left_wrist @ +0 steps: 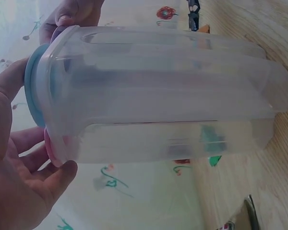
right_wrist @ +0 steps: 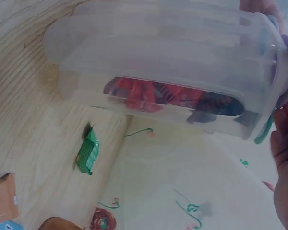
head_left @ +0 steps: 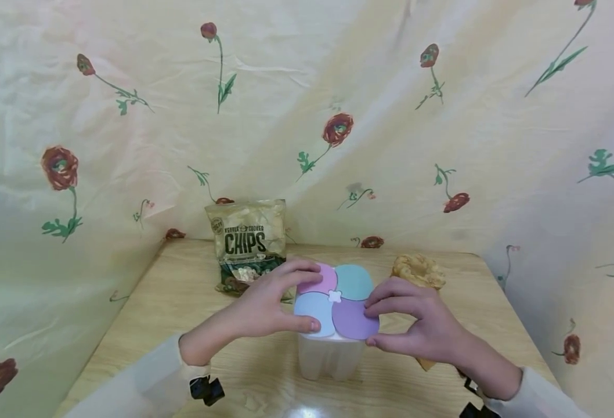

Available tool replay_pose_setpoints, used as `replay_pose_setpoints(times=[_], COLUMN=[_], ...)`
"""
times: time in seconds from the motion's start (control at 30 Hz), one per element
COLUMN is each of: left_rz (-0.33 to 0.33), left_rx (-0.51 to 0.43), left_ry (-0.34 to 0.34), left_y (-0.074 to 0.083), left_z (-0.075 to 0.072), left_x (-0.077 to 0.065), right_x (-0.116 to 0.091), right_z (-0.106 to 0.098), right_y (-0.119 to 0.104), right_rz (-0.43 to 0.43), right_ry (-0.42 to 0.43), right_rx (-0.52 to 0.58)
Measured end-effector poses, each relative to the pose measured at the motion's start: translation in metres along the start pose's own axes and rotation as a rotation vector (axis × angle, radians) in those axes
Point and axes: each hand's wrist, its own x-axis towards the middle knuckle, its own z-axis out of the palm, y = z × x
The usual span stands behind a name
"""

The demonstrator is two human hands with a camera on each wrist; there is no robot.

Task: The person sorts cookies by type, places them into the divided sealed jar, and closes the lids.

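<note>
A tall translucent storage container (head_left: 330, 359) stands upright on the table, with a lid (head_left: 335, 296) of pink, teal, light blue and purple petals on its top. My left hand (head_left: 275, 299) holds the lid's left side, fingers over the pink petal and thumb on the light blue one. At the right edge, my right hand (head_left: 416, 319) pinches the purple petal, fingertips on top and thumb at its near edge. In the right wrist view something red and dark (right_wrist: 173, 96) shows through the container wall; whether it lies inside or behind, I cannot tell.
Behind my left hand stands a chips bag (head_left: 249, 244). A ring-shaped, bread-like thing (head_left: 418, 270) is at the back right. The right wrist view shows a green packet (right_wrist: 88, 151), an orange packet (right_wrist: 4, 199) and part of a blue packet (right_wrist: 8, 225) on the wooden table (head_left: 181, 325).
</note>
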Motion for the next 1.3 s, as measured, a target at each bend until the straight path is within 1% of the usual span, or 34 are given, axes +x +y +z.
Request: replay_pose_setpoints(times=[0.07, 0.17, 0.27, 0.37, 0.47, 0.63, 0.77, 0.87, 1.03, 1.17, 1.3], left_rz=[0.004, 0.007, 0.008, 0.004, -0.006, -0.011, 0.001, 0.033, 0.137, 0.222, 0.261], left_rx=[0.005, 0.009, 0.014, 0.013, 0.018, 0.048, 0.069, 0.074, 0.069, 0.064, 0.039], left_ry=[-0.003, -0.005, -0.009, -0.015, -0.027, -0.060, -0.080, -0.083, -0.059, -0.012, 0.045], left_y=[0.001, 0.002, 0.003, 0.004, 0.006, 0.010, 0.014, 0.018, 0.023, 0.027, 0.029], left_z=[-0.001, -0.001, -0.001, -0.001, -0.002, -0.005, -0.007, -0.008, -0.007, -0.005, -0.001], left_x=[0.001, 0.002, 0.002, 0.002, 0.001, -0.001, -0.002, -0.001, 0.001, 0.001, 0.002], right_x=[0.004, 0.007, 0.005, 0.000, -0.005, -0.007, -0.002, 0.003, 0.013, 0.022, 0.030], right_z=[0.000, 0.001, 0.003, 0.004, 0.002, -0.005, -0.010, -0.013, -0.018, -0.021, -0.023], right_y=[-0.002, -0.005, -0.002, 0.005, 0.010, 0.010, 0.007, 0.004, 0.000, 0.001, 0.002], right_rz=[-0.055, -0.112, -0.132, -0.128, -0.070, 0.062, 0.111, 0.136, 0.209, 0.255, 0.277], right_ry=[0.027, 0.068, 0.105, 0.115, 0.100, 0.067, 0.037, 0.019, -0.010, -0.035, -0.059], right_rx=[0.034, 0.042, 0.041, 0.049, 0.058, 0.071, 0.070, 0.054, 0.034, 0.037, 0.042])
